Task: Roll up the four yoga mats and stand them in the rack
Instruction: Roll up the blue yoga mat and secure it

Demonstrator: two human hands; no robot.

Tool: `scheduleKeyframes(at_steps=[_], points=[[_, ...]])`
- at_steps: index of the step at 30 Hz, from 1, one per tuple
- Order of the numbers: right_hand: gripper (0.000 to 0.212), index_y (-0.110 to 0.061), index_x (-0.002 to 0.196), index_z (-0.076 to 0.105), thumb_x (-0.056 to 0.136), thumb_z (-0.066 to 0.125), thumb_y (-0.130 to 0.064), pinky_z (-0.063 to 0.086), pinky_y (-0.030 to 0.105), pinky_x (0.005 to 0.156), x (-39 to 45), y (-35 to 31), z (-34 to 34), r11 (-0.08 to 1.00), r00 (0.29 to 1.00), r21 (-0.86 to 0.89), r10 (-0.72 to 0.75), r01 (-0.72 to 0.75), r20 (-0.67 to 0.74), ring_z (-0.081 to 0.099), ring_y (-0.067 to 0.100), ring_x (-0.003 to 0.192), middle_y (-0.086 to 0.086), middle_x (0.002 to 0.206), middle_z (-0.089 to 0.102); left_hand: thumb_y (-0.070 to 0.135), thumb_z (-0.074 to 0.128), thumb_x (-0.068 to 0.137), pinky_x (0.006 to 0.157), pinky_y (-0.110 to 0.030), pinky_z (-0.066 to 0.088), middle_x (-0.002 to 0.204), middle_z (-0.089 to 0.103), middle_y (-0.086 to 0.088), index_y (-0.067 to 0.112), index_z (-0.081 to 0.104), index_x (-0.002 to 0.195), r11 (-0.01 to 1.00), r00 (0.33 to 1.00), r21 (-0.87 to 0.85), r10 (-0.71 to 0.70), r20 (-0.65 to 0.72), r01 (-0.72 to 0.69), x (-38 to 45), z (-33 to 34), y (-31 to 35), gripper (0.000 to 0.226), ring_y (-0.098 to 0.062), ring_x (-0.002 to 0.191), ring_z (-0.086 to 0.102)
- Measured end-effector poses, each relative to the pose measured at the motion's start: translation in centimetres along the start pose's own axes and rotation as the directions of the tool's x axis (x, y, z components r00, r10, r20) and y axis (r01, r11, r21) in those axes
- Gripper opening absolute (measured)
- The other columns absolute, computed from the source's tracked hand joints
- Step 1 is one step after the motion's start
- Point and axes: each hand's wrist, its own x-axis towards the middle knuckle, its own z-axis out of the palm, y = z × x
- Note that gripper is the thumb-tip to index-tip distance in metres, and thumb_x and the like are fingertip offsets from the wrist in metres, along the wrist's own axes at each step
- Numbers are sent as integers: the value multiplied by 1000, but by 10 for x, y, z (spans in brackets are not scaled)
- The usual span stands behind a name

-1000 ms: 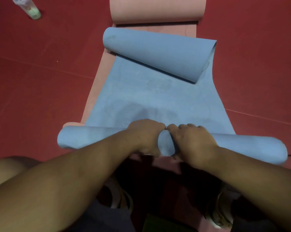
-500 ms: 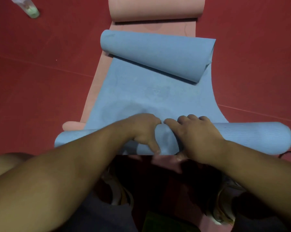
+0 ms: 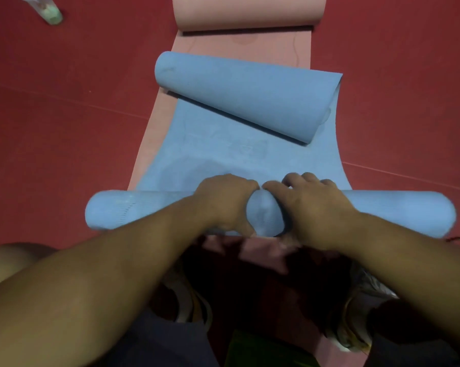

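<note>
1. Blue mat (image 3: 239,154) lies at frame centre on a pink mat (image 3: 250,49); its near end is rolled.
2. Left hand (image 3: 223,205) and right hand (image 3: 313,207) both grip the roll's middle, fingers curled over it.
3. Risk: the far end curls back askew; the roll may telescope.
4. Rack not in view.

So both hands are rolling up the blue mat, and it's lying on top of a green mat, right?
Not quite. The head view shows the left hand and right hand rolling the blue mat, but the mat beneath it is pink, not green.
</note>
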Motion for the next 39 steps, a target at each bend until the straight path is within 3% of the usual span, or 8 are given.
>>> scheduleKeyframes(at_steps=[5,11,15,20,24,27,34,39], points=[[74,-33,121,39,64,79,-59,48,36,74,1,-10,3,996,993,80,19,-29,115,60,20,85,-8,93,57,57,86,63,87,-35,53,107,63,15,37,53,125,982,975,-185,77,210,-38,-2,-4,-6,73,-13,97,61],[75,-37,118,48,56,89,-52,55,35,82,13,16,-18,943,956,308,31,-124,290,61,15,91,-14,99,62,69,82,56,86,-43,44,115,57,4,43,27,141,984,996,175,35,-85,-20,-3,14,13,105,-24,102,57],[97,-37,139,34,59,80,-66,50,43,91,6,0,-3,994,989,87,51,-64,136,59,23,107,-3,119,58,68,78,59,68,-35,43,93,58,14,40,44,124,1000,1000,28,-8,5,8,-1,15,3,78,-15,79,53],[94,-34,142,25,69,76,-62,44,39,84,3,-21,11,998,995,-55,9,-3,103,59,26,102,1,111,57,61,86,58,90,-37,55,105,64,18,40,55,119,981,962,-190,84,259,-34,5,1,-18,71,-10,97,62],[79,-37,132,41,65,81,-51,53,37,79,9,6,3,978,979,196,31,-72,202,63,21,91,-9,97,61,68,80,59,90,-38,50,121,60,11,44,39,141,999,996,-3,51,70,-51,3,4,-2,95,-18,111,59],[80,-39,126,49,57,88,-49,55,38,83,15,18,-2,924,965,367,13,-111,260,64,17,93,-13,102,66,67,78,59,81,-40,41,112,57,7,40,39,133,981,997,192,41,-68,-28,3,11,10,88,-23,104,58],[88,-38,133,36,61,81,-63,44,42,86,9,4,2,999,997,5,33,-33,72,56,24,104,-4,109,56,60,83,59,77,-36,53,97,62,18,44,53,122,992,997,-126,-4,73,13,7,5,-9,72,-12,92,60],[74,-40,124,49,61,85,-50,55,38,81,15,18,-4,966,980,238,52,-98,192,61,19,88,-11,97,63,63,84,55,86,-43,50,115,56,10,48,25,141,1000,1000,-13,-4,11,4,7,9,8,105,-19,103,59]])
